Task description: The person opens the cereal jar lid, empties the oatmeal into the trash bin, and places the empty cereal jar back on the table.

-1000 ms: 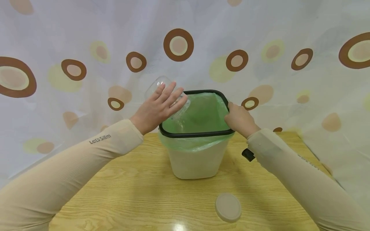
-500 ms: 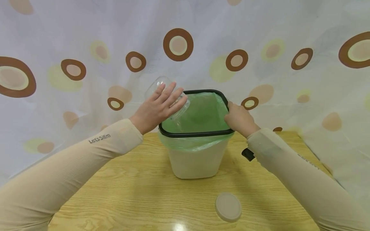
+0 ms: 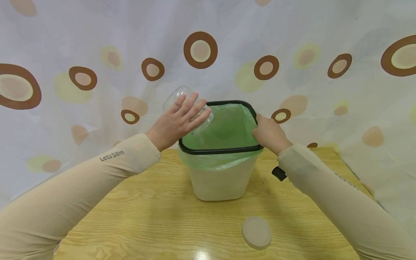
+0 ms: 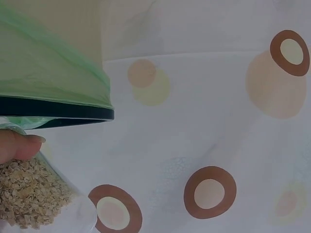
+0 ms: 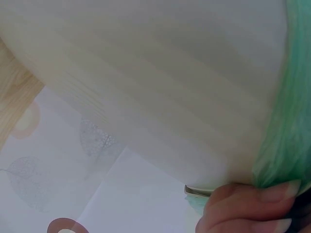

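Flakes [image 4: 31,194] could spill outside the bin [image 3: 222,184] should the left hand [image 3: 177,122], its grip around the tilted jar [image 3: 174,96], drift outward; the right hand [image 3: 271,133] grasps the rim [image 3: 224,151].

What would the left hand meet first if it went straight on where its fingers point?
The left hand would likely meet the far bin rim first; depth is unclear, so it might pass above.

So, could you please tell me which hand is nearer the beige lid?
Right: the right hand grips the bin rim, almost straight beyond the lid; the left hand holds the jar, farther off and left of the lid.
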Demonstrator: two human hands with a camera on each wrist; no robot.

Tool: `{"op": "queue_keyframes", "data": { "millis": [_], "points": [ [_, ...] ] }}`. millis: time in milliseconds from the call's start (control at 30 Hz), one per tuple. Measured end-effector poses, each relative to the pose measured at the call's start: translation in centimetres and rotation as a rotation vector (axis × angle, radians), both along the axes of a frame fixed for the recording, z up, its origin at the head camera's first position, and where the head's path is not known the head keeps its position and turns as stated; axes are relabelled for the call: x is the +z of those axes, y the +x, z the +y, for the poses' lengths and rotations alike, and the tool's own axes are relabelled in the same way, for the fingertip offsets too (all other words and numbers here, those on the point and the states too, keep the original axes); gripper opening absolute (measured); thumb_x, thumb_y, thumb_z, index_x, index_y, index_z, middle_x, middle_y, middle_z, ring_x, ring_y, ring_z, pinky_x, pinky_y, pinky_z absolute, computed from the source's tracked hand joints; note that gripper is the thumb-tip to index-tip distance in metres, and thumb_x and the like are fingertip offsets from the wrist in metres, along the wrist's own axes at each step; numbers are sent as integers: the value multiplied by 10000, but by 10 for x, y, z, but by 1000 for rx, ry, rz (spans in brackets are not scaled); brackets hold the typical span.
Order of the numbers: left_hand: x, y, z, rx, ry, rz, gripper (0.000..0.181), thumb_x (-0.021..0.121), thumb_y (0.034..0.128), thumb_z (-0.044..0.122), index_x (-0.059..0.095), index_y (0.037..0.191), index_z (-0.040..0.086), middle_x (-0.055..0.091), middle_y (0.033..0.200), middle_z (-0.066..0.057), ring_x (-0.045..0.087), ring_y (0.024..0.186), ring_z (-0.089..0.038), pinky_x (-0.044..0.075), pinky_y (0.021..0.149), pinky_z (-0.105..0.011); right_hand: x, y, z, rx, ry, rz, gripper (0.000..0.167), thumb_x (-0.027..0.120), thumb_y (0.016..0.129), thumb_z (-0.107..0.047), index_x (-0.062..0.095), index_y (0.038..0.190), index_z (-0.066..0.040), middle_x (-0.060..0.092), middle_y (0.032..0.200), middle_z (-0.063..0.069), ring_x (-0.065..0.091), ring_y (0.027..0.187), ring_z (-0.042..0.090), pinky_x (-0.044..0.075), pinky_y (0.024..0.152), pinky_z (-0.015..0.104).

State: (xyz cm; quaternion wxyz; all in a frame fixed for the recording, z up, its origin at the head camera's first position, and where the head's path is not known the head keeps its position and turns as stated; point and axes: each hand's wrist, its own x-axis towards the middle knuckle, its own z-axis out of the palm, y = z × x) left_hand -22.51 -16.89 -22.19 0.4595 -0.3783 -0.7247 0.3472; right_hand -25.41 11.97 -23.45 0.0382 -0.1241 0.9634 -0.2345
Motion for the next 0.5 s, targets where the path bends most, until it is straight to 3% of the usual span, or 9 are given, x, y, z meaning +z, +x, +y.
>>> {"op": "queue_keyframes", "data": {
  "millis": [500],
  "points": [
    [0, 1, -2, 19, -17, -11, 547, 607, 889, -62, 471, 1392, 104, 480, 1417, -132, 418, 1326, -324, 294, 1100, -462, -1, 0, 0, -4, -1, 5, 622, 341, 903, 0, 183, 1497, 95, 476, 809, 166, 256, 461, 137, 287, 466, 290]
  ]
}}
